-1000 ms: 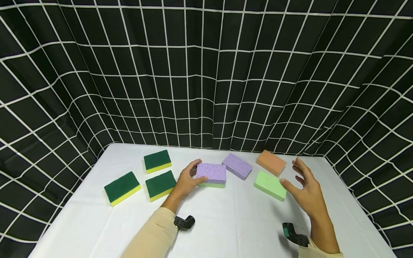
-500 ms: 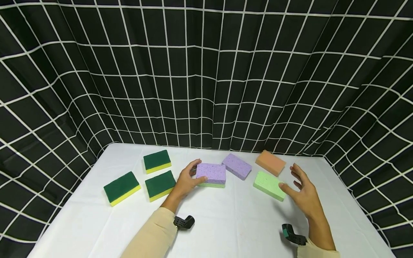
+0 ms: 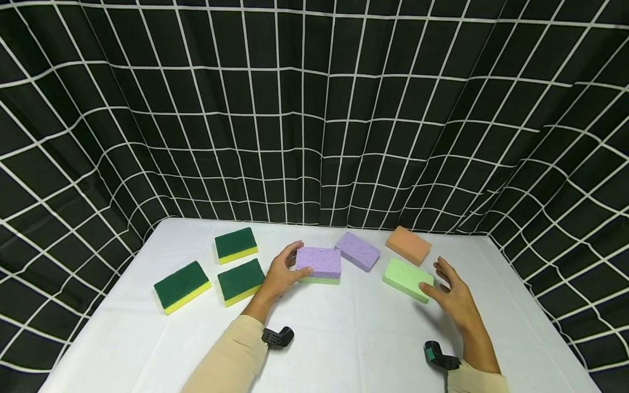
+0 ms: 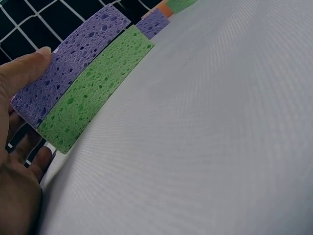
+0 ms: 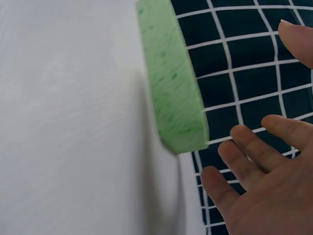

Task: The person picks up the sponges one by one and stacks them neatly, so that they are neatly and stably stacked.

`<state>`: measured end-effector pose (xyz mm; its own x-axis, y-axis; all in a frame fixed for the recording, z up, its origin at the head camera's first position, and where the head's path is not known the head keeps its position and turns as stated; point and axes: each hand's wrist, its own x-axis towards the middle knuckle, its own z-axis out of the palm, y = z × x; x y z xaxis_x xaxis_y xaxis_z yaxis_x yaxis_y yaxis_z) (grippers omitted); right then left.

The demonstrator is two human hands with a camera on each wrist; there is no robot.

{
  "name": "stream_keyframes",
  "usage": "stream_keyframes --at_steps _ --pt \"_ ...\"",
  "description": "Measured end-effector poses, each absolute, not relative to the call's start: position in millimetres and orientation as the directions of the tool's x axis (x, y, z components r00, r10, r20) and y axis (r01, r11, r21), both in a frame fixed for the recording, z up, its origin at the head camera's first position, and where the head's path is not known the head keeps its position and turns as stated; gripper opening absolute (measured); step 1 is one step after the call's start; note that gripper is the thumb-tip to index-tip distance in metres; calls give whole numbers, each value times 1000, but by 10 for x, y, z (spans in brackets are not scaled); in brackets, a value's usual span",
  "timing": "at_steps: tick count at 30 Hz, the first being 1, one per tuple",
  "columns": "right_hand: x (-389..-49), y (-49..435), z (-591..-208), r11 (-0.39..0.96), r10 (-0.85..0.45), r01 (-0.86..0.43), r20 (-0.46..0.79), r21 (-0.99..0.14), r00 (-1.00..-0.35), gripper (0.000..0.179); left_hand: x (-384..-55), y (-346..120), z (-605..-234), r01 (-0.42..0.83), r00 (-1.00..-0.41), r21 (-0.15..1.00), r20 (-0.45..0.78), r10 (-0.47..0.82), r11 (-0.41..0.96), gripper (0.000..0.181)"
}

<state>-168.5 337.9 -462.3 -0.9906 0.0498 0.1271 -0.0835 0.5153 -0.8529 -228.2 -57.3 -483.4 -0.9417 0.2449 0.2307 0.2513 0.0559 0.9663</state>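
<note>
My left hand (image 3: 283,277) grips a purple sponge (image 3: 318,261) at its left end, thumb on the near side and fingers behind. That sponge lies flat on a green sponge (image 4: 98,90), their edges nearly lined up. In the left wrist view the thumb (image 4: 29,68) presses the purple side, with the lower fingers by the stack's end. My right hand (image 3: 454,299) hovers with spread fingers at the right end of another green sponge (image 3: 408,279). The right wrist view has a gap between those fingers and the green sponge (image 5: 171,78).
Behind the stack lies a second purple sponge (image 3: 357,251), and an orange sponge (image 3: 409,245) is at the back right. On the left are three yellow sponges with dark green tops (image 3: 182,285) (image 3: 236,244) (image 3: 241,279). A black curtain with white grid (image 3: 304,109) borders the white table (image 3: 314,349).
My right hand has moved left and slightly down, closer to the green sponge on the right. My left hand keeps its grip on the stacked purple sponge; the view shifted slightly.
</note>
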Motion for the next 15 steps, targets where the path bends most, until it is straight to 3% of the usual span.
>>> stream_keyframes --at_steps 15 --pt "-1689 3423 -4745 555 21 35 -28 -831 -999 100 -2301 -580 -4838 235 -939 972 222 264 15 72"
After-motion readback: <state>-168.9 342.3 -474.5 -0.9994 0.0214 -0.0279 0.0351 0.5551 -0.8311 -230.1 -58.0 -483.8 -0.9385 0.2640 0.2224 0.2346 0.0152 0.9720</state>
